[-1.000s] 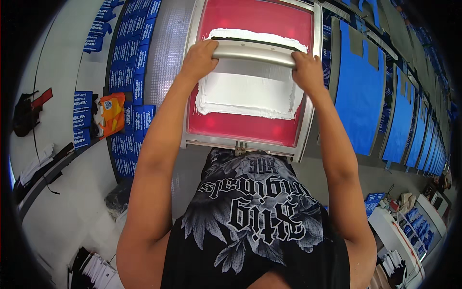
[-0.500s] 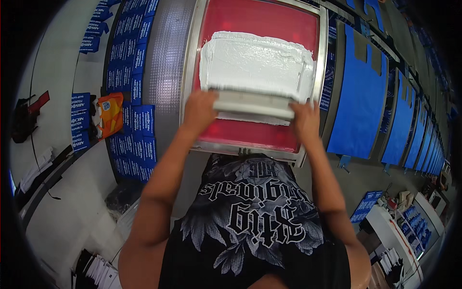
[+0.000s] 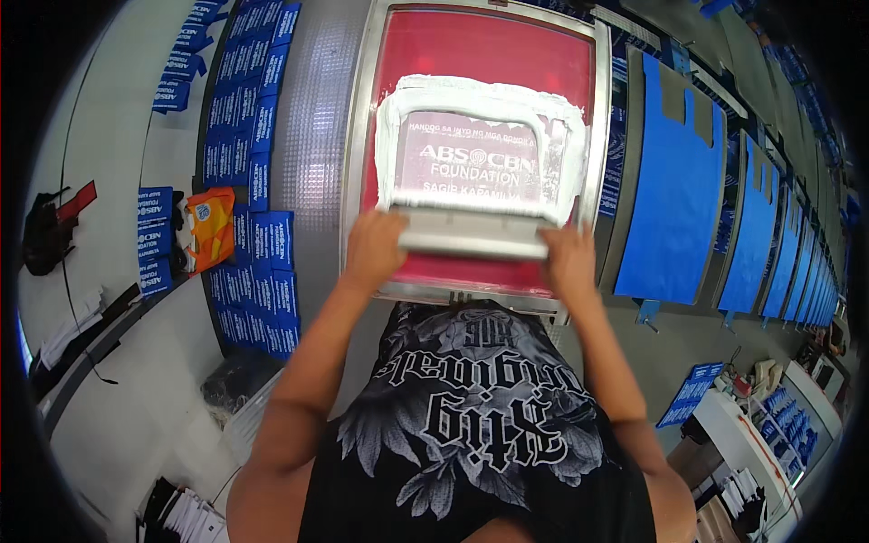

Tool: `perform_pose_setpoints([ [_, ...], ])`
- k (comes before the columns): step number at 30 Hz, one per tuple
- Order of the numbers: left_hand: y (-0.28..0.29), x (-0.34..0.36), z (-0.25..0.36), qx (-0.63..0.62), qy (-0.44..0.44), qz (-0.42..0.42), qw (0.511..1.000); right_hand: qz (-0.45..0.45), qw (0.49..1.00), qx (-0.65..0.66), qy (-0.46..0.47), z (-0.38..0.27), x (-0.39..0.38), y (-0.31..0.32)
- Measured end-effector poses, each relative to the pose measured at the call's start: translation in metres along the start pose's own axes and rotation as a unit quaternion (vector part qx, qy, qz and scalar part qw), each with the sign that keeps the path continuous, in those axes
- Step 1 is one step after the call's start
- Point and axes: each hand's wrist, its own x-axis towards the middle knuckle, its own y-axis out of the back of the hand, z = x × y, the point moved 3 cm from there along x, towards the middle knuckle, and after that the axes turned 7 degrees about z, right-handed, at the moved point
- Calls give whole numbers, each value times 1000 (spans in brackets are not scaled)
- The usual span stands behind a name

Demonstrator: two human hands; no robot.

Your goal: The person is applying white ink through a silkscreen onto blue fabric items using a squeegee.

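screen frame: metal-framed printing screen (image 3: 480,54) with red mesh, lying flat on the long desk (image 3: 312,136), straight ahead of the person
frame contents: thick white ink (image 3: 480,95) smeared in a rough rectangle on the mesh; a cleared patch in its middle shows white lettering
squeegee: wide, pale grey bar (image 3: 471,237), lying crosswise at the near edge of the ink patch, over the near part of the red mesh
left hand: (image 3: 373,249) grip clamped on the squeegee's left end, fingers curled over the top
right hand: (image 3: 568,258) grip clamped on the squeegee's right end, same way
squeegee vs grip: bar spans between the two hands, both touching it, ink just beyond
left of frame: rows of small blue printed pieces (image 3: 244,109) laid along the desk edge; an orange bag (image 3: 210,226) beside them
right of frame: blue fabric panels (image 3: 674,199) on a row of boards, running off to the right
floor: stack of white sheets (image 3: 190,516) at lower left
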Motion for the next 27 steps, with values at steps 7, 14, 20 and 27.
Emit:
perform_pose_setpoints([
  [7,11,181,-35,63,53,-51,995,-87,990,-112,-11,52,173,18],
  [14,8,-21,5,-22,19,-47,998,-87,995,-25,-30,-21,-15,18],
  [20,-1,129,-27,84,12,-8,996,-36,993,-110,-13,40,114,-1],
  [27,37,193,-38,64,76,-25,995,-127,992,-17,-20,56,218,39],
])
